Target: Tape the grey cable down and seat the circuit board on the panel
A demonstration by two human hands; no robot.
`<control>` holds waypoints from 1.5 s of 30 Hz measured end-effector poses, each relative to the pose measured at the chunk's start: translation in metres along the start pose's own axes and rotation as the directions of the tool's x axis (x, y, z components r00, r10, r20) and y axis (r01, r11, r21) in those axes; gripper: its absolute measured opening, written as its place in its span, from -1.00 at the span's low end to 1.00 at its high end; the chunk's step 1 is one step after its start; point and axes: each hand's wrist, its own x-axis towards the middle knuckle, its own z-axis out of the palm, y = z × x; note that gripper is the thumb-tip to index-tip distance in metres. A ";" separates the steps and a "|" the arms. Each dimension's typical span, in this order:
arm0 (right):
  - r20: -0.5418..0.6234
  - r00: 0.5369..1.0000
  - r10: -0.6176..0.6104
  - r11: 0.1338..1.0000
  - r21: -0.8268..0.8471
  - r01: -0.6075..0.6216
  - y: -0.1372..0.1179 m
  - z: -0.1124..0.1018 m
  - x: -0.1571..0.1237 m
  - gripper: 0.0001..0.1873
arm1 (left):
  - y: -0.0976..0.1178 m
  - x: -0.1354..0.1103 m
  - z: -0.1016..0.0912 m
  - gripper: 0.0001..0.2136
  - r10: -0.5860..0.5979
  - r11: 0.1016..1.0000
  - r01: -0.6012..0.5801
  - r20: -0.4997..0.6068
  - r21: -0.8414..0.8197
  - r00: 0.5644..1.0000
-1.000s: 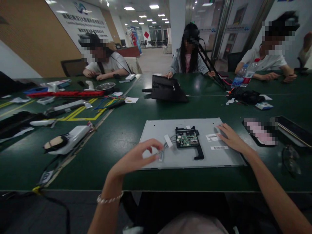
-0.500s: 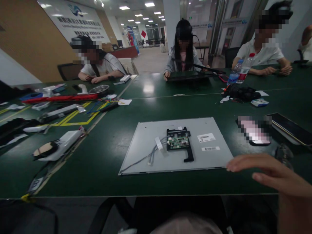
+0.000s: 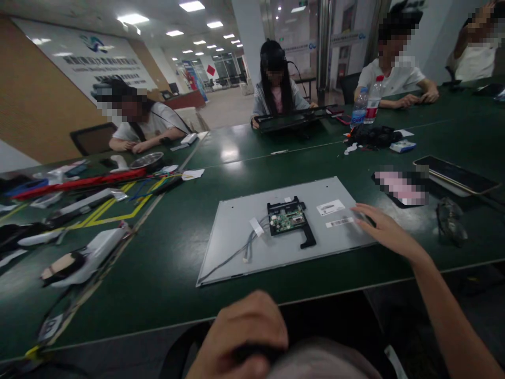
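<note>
A grey flat display panel [image 3: 229, 231] lies back side up on the green table. Fixed near its middle is a green circuit board [image 3: 287, 220] in a black bracket [image 3: 310, 239]. Thin grey cables [image 3: 249, 245] trail from the board to the panel's near left corner. My right hand [image 3: 389, 226] reaches over the panel's right edge with fingers stretched out and apart; whether they touch it I cannot tell. Close to my body below the table edge, my left hand [image 3: 250, 326] is curled closed. A dark patch shows between its fingers, too unclear to name.
Right of the panel lie a pink-screened phone [image 3: 400, 189], a black phone [image 3: 455, 173] and clear glasses [image 3: 452, 221]. Two bottles [image 3: 366, 108] stand farther back. Tools and a white device [image 3: 92, 252] lie on the left. Several people sit opposite; one holds a dark frame [image 3: 292, 120].
My left hand has come into view at the bottom. My right hand has moved left and farther over the panel's right edge. The view has tilted, and the person opposite has raised the dark frame.
</note>
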 end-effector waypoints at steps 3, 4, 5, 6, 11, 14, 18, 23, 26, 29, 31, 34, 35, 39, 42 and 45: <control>0.084 0.992 -0.089 0.972 -0.208 0.105 0.010 0.018 -0.007 -0.41 | -0.041 0.019 0.026 -0.78 -0.067 0.954 0.109 -0.157 0.279 0.985; 0.110 0.987 -0.119 0.953 -0.267 0.145 0.012 0.021 -0.008 -0.41 | -0.053 0.023 0.035 -0.78 -0.065 0.928 0.131 -0.194 0.349 0.979; 0.129 0.981 -0.143 0.931 -0.318 0.177 0.013 0.024 -0.009 -0.40 | -0.063 0.025 0.043 -0.77 -0.077 0.906 0.155 -0.207 0.393 0.975; 0.137 0.978 -0.159 0.911 -0.360 0.199 0.015 0.026 -0.010 -0.40 | -0.071 0.026 0.049 -0.76 -0.082 0.884 0.171 -0.215 0.434 0.973; 0.143 0.970 -0.199 0.849 -0.469 0.243 0.017 0.031 -0.011 -0.39 | -0.082 0.020 0.068 -0.69 -0.119 0.761 0.232 -0.221 0.605 0.968; 0.162 0.967 -0.199 0.829 -0.497 0.254 0.007 0.037 -0.012 -0.38 | -0.079 0.017 0.073 -0.70 -0.147 0.698 0.300 -0.280 0.650 0.949; 0.237 0.938 -0.253 0.788 -0.512 0.342 -0.022 0.051 -0.010 -0.38 | -0.078 0.015 0.079 -0.69 -0.140 0.627 0.382 -0.384 0.679 0.912; 0.382 0.854 -0.354 0.772 -0.396 0.497 -0.058 0.072 0.003 -0.35 | -0.080 0.013 0.080 -0.61 -0.080 0.618 0.421 -0.480 0.664 0.874; 0.460 0.797 -0.391 0.771 -0.310 0.557 -0.075 0.083 0.016 -0.28 | -0.080 0.012 0.081 -0.60 -0.055 0.648 0.408 -0.495 0.643 0.867; 0.529 0.744 -0.408 0.753 -0.265 0.602 -0.089 0.093 0.029 -0.16 | -0.079 0.011 0.081 -0.62 -0.040 0.663 0.402 -0.507 0.631 0.861; 0.562 0.721 -0.405 0.745 -0.253 0.617 -0.099 0.100 0.037 -0.11 | -0.078 0.011 0.081 -0.62 -0.037 0.663 0.409 -0.518 0.627 0.854; 0.592 0.696 -0.406 0.736 -0.240 0.633 -0.113 0.111 0.049 -0.07 | -0.078 0.012 0.082 -0.60 -0.031 0.657 0.417 -0.530 0.628 0.848; 0.598 0.689 -0.410 0.732 -0.235 0.639 -0.117 0.114 0.052 -0.06 | -0.078 0.012 0.082 -0.59 -0.029 0.657 0.416 -0.530 0.629 0.847; 0.600 0.678 -0.425 0.721 -0.229 0.654 -0.131 0.127 0.064 -0.05 | -0.078 0.011 0.082 -0.58 -0.031 0.669 0.404 -0.521 0.623 0.853; 0.597 0.680 -0.426 0.728 -0.221 0.649 -0.138 0.134 0.069 -0.05 | -0.078 0.009 0.076 -0.60 -0.044 0.705 0.381 -0.500 0.598 0.865; 0.601 0.670 -0.435 0.727 -0.205 0.656 -0.143 0.141 0.074 -0.04 | -0.082 0.010 0.059 -0.60 -0.048 0.714 0.381 -0.502 0.587 0.864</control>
